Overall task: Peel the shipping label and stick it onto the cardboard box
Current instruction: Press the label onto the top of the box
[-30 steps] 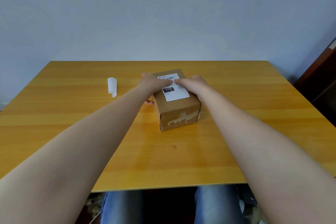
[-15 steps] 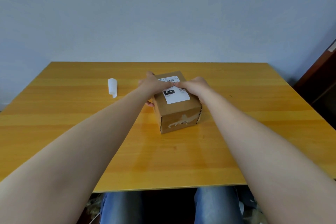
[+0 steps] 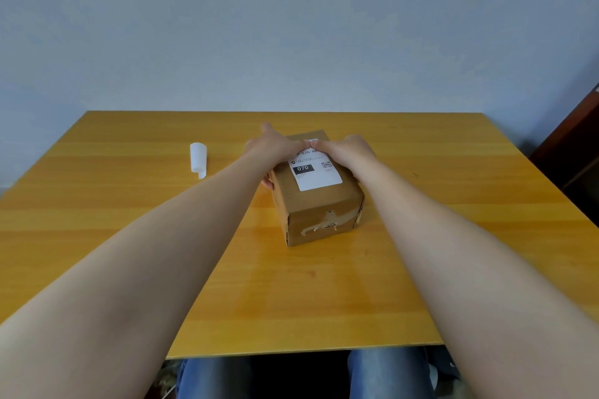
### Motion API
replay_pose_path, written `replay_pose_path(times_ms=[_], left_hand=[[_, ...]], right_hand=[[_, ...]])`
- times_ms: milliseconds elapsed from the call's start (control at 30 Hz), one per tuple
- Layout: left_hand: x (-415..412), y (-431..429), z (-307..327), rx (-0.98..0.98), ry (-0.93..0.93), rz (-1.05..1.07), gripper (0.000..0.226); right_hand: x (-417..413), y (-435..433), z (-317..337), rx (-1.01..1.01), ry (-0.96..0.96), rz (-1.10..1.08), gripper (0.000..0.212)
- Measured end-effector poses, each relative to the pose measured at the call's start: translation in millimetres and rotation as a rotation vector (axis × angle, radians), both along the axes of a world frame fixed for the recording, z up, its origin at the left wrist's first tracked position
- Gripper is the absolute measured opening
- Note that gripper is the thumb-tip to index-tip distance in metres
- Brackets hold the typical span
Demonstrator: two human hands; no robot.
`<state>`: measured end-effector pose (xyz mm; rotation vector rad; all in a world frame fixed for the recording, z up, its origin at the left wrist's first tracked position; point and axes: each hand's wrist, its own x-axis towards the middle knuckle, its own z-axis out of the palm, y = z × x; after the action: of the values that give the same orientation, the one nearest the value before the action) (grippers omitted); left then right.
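A brown cardboard box [image 3: 317,214] stands at the middle of the wooden table. A white shipping label [image 3: 319,176] with a black "070" patch lies flat on its top face. My left hand [image 3: 270,147] rests on the box's far left top edge, thumb down the left side, fingertips pressing the label's far end. My right hand [image 3: 348,151] lies on the far right of the top, fingers pressing the same end of the label. The fingertips of both hands meet over the label's far edge and hide it.
A curled white strip of backing paper [image 3: 198,158] lies on the table [image 3: 129,204] to the left of the box. Dark furniture [image 3: 573,152] stands at the right edge. The wall runs just behind the table's far edge.
Both hands have slid a little toward the far end of the label, uncovering more of its printed text. The box and the backing paper have stayed in place.
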<state>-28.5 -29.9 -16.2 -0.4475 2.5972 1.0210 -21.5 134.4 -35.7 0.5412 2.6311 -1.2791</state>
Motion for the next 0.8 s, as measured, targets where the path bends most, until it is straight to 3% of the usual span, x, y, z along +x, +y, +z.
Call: replay_pose_path(times_ms=[433, 800], left_hand=[[-3, 6, 0, -0.048, 0.025, 0.031, 0.079], [7, -7, -16, -0.057, 0.12, -0.154, 0.09]], right_hand=[[-6, -3, 5, -0.001, -0.035, 0.0, 0.079], [25, 3, 12, -0.107, -0.05, 0.077, 0.058]])
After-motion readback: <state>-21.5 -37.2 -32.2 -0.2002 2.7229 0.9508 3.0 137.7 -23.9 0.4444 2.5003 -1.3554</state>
